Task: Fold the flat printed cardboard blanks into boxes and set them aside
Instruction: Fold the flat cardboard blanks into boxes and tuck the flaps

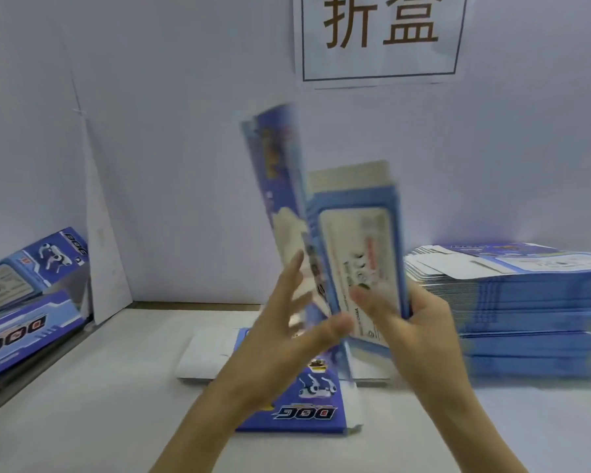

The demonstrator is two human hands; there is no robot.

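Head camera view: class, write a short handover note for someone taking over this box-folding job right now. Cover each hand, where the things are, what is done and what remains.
Left hand: open, straight fingers pressing the left panel of the raised blank.
Right hand: grips that blank's lower right edge.
The raised blank stands upright over the table, its panels at an angle; it is blurred.
A second blank lies flat on the table under the hands. A tall stack of flat blanks sits on the right.
Done: folded boxes lie at the far left.
Left: finish this box, set it aside, then work through the stack.
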